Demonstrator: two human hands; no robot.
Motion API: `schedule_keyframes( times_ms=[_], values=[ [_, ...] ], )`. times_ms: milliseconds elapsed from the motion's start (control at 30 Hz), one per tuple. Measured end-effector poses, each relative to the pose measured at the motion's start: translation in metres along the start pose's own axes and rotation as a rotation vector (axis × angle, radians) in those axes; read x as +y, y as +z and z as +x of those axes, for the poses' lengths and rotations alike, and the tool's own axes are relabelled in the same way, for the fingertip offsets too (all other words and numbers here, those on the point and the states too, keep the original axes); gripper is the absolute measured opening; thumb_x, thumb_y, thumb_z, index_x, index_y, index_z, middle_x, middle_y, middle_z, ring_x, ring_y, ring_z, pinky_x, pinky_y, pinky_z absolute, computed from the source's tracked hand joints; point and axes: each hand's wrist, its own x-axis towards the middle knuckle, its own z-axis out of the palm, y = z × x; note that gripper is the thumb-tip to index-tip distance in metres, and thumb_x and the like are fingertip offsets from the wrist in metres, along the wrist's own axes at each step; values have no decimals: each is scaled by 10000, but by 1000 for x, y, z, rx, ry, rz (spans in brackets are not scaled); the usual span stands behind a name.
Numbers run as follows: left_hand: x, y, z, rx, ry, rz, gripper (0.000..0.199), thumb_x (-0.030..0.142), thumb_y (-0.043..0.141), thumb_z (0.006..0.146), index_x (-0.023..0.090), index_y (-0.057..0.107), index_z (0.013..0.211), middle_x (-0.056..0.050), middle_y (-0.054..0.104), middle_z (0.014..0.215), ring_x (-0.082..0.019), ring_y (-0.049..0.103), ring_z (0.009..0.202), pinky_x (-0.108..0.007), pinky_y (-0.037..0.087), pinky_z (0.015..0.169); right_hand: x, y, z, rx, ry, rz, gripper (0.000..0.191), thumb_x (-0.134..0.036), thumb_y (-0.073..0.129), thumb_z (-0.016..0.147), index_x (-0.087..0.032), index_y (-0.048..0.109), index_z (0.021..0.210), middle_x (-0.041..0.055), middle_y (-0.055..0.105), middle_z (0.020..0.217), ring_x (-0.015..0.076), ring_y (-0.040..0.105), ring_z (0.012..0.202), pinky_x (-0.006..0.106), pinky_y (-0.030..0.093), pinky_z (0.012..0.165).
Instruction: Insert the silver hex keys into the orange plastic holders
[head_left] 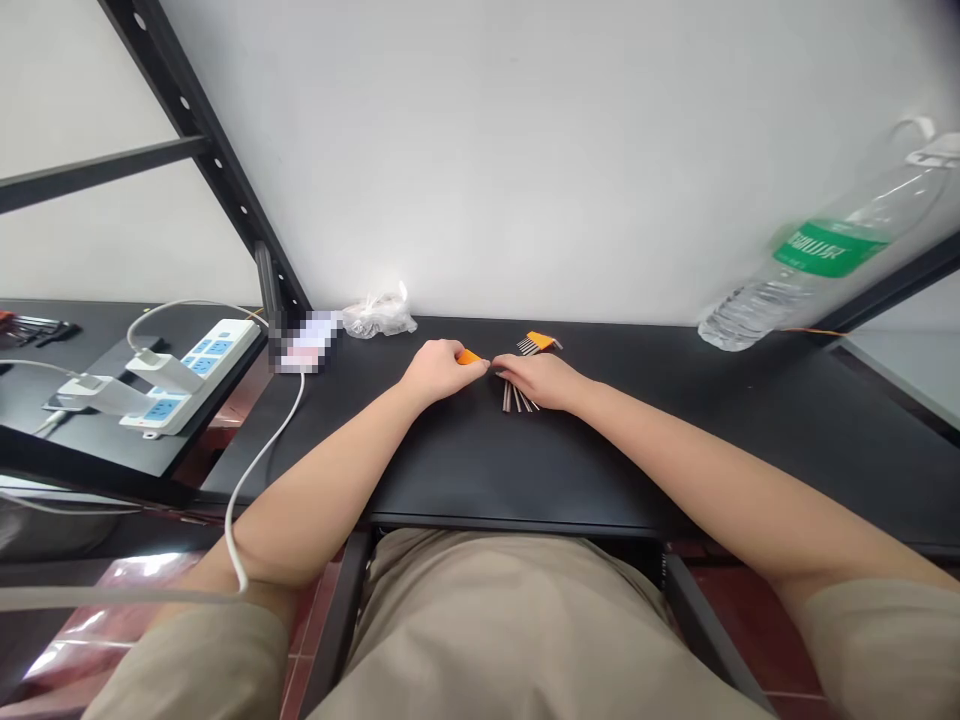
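Observation:
My left hand [442, 370] is closed around a small orange plastic holder [469, 357], most of it hidden by the fingers. The fingertips of my right hand [541, 380] are pinched together right beside the holder's end; what they grip, if anything, is too small to make out. Several loose metal rods [516, 400], resembling hex keys, lie fanned out on the black table [480, 470] under my right hand. Just behind that hand rests a second orange holder [541, 341] with a row of thin metal keys sticking out of it.
A crumpled clear plastic bag [380, 313] lies against the wall. To the left, a white power strip [199, 375] carries plugged-in chargers, and a white cable [259, 460] crosses my left arm. A water bottle [817, 255] with a green label stands at the right.

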Motion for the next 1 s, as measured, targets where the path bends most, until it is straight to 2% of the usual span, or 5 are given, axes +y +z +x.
schedule_keyframes(
  times_ms=[167,333,533,700,1000],
  values=[
    [1,0,0,-4,4,4,418,611,707,798,195,688,768,-51,706,774,-185,632,689,-282,424,557,8,3,-2,35,37,151,279,-346,406,1076,-263,616,1241,67,750,1162,231,692,945,350,509,810],
    [0,0,0,-12,16,21,446,647,700,794,203,682,763,-42,705,771,-187,635,696,-282,435,567,13,-9,-5,60,64,287,267,-355,394,1066,-257,631,1142,60,733,1099,228,661,903,373,514,823],
    [0,1,0,-28,71,29,414,628,719,777,215,719,814,-42,731,839,-202,657,769,-279,469,612,16,-15,-9,-4,109,169,262,-360,412,1063,-274,645,1144,57,730,1080,228,647,905,364,506,816],
    [1,-1,-2,-47,72,28,401,608,731,771,213,740,840,-58,740,857,-215,672,779,-283,490,627,10,-13,-2,-92,125,59,263,-359,410,1073,-280,632,1191,57,740,1067,218,670,884,338,507,789],
    [1,-1,-3,-51,56,24,386,594,731,777,214,742,846,-57,746,859,-217,670,770,-285,481,620,3,-10,-5,-55,90,-50,328,-399,413,1088,-271,623,1305,83,757,1120,231,701,924,330,489,773]
  ],
)
